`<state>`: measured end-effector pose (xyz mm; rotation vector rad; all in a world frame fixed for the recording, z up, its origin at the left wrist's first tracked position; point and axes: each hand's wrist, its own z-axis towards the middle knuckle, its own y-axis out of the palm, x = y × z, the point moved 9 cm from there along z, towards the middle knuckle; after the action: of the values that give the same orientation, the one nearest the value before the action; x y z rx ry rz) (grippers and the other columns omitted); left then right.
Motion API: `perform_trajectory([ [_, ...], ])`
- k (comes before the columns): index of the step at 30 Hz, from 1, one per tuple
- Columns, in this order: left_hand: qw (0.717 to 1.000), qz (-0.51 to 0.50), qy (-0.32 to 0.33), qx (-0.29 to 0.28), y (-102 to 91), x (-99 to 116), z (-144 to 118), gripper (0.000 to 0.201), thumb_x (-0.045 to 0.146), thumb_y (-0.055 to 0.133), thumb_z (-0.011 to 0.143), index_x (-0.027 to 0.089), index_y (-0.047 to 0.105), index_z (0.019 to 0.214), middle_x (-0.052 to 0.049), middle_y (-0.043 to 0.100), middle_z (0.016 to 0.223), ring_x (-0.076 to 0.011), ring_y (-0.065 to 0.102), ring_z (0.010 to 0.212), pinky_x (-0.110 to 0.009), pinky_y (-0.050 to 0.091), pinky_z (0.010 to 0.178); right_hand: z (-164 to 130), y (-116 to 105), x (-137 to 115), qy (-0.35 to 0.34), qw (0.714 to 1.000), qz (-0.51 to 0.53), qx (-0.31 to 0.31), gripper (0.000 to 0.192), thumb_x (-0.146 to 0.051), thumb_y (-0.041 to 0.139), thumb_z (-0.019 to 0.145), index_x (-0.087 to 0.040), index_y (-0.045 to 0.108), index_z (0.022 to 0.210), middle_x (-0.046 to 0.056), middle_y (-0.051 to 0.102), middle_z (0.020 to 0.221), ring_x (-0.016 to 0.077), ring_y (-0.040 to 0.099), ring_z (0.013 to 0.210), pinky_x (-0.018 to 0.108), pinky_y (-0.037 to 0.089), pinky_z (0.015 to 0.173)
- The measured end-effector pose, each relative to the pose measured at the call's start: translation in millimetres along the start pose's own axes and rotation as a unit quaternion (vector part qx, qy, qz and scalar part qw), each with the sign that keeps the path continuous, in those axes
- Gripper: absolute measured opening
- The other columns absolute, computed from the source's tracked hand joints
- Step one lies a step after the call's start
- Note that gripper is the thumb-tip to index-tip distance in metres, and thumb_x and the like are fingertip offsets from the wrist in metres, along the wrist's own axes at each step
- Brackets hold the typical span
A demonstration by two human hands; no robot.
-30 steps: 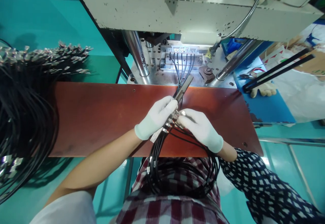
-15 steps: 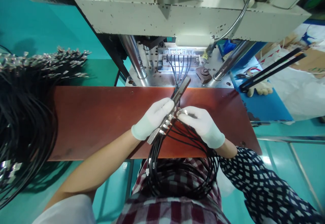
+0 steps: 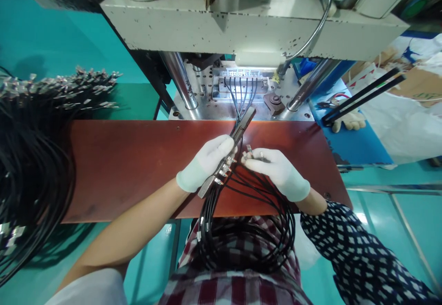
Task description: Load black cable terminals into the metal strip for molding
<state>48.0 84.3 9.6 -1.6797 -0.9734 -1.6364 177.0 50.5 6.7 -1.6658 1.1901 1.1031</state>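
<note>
My left hand point(image 3: 214, 155), in a white glove, is closed round a long grey metal bar point(image 3: 246, 121) held aslant over the brown board. Several silvery connectors point(image 3: 223, 170) sit side by side along the bar's lower part. My gloved right hand point(image 3: 272, 166) is closed on several cable ends with metal connectors point(image 3: 249, 149), just right of the bar. Black cables point(image 3: 207, 231) run from both hands and loop down over my lap. Beyond the bar, several thin black cables point(image 3: 244, 94) lead into a lit metal fixture point(image 3: 229, 94) in the press.
A brown board point(image 3: 131, 167) spans the front of the press point(image 3: 193, 33), between whose posts the fixture sits. At the left hangs a big bundle of black cables point(image 3: 37, 157) with metal ends. A blue surface point(image 3: 366, 148) at the right bears pliers point(image 3: 329, 104), a glove point(image 3: 350, 120) and two black bars point(image 3: 369, 97).
My right hand has drawn slightly away from the bar, and the connectors in its fingers show more. The left hand keeps its hold on the bar. The view has shifted a little.
</note>
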Motion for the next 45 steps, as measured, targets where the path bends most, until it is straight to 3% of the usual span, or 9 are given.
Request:
perform_trajectory([
  [5,0.999,0.016,0.018,-0.025,3.2,1.3,-0.4,0.040,0.048,0.045,0.100,0.013,0.052,0.082,0.000,0.048,0.072,-0.0097,0.042,0.064,-0.023,0.036,0.058,1.9,-0.6,-6.6,0.004,0.999,-0.005,0.039,0.037,-0.043,0.061,0.084,-0.008,0.061,0.073,0.000,0.055,0.069,0.0013,0.038,0.058,0.019,0.031,0.059],
  [13,0.998,0.038,0.023,-0.047,8.1,2.2,-0.4,0.041,0.049,0.041,0.100,0.014,0.051,0.082,-0.001,0.049,0.076,-0.0122,0.044,0.070,-0.026,0.039,0.066,9.9,9.1,-9.5,-0.038,0.998,0.008,0.043,0.021,-0.025,0.061,0.079,-0.009,0.055,0.066,-0.002,0.054,0.064,0.0025,0.047,0.062,0.017,0.037,0.065],
  [18,0.994,0.109,0.021,0.003,4.2,9.5,-3.0,0.040,0.049,0.046,0.098,0.015,0.046,0.077,0.001,0.043,0.073,-0.0110,0.039,0.067,-0.025,0.035,0.063,8.8,9.6,-13.0,-0.052,0.998,-0.021,0.035,0.020,-0.022,0.059,0.079,-0.009,0.053,0.064,-0.002,0.054,0.064,0.0027,0.048,0.064,0.017,0.038,0.065],
  [26,0.998,-0.005,-0.009,-0.062,12.2,-12.1,-2.8,0.044,0.052,0.036,0.101,0.015,0.050,0.084,-0.001,0.052,0.073,-0.0111,0.044,0.061,-0.026,0.037,0.059,11.2,10.7,-17.2,-0.056,0.998,-0.001,0.009,0.026,-0.025,0.058,0.080,-0.009,0.050,0.061,-0.001,0.052,0.063,0.0037,0.047,0.065,0.018,0.038,0.070],
  [29,0.995,0.091,0.026,-0.037,9.6,-4.2,-2.8,0.040,0.050,0.037,0.101,0.016,0.048,0.084,-0.001,0.051,0.077,-0.0125,0.045,0.068,-0.027,0.038,0.065,10.7,12.5,-14.3,-0.052,0.998,-0.020,0.011,0.025,-0.026,0.057,0.080,-0.010,0.049,0.063,-0.001,0.052,0.064,0.0039,0.047,0.066,0.017,0.038,0.069],
  [32,0.967,0.248,0.052,0.012,4.1,2.8,-3.3,0.035,0.047,0.042,0.100,0.017,0.045,0.083,0.001,0.046,0.075,-0.0123,0.041,0.068,-0.027,0.034,0.065,9.9,11.9,-8.6,-0.040,0.997,-0.059,0.029,0.021,-0.026,0.056,0.080,-0.010,0.050,0.067,-0.001,0.052,0.065,0.0036,0.044,0.064,0.017,0.035,0.065],
  [34,0.959,0.278,0.054,0.021,2.9,4.1,-2.9,0.035,0.047,0.042,0.100,0.018,0.043,0.081,0.002,0.043,0.072,-0.0119,0.039,0.066,-0.026,0.033,0.064,8.9,11.7,-6.2,-0.034,0.996,-0.071,0.034,0.023,-0.030,0.057,0.081,-0.010,0.053,0.071,-0.001,0.054,0.068,0.0039,0.044,0.065,0.018,0.035,0.065],
  [39,0.992,0.121,0.015,0.014,-0.2,3.2,-0.2,0.041,0.051,0.041,0.099,0.017,0.043,0.077,0.001,0.044,0.071,-0.0109,0.040,0.065,-0.024,0.035,0.060,1.4,1.1,-6.5,-0.029,0.997,-0.032,0.063,0.031,-0.039,0.062,0.082,-0.011,0.061,0.096,0.002,0.061,0.090,0.0059,0.052,0.079,0.017,0.043,0.075],
  [45,0.999,0.042,-0.003,-0.014,1.2,-0.5,-0.3,0.041,0.052,0.046,0.098,0.015,0.047,0.080,0.002,0.045,0.069,-0.0087,0.039,0.060,-0.022,0.034,0.056,-3.3,-5.4,-1.4,-0.064,0.995,0.064,0.044,0.033,-0.044,0.051,0.092,-0.011,0.057,0.092,0.003,0.058,0.085,0.0052,0.050,0.075,0.018,0.043,0.074],
])
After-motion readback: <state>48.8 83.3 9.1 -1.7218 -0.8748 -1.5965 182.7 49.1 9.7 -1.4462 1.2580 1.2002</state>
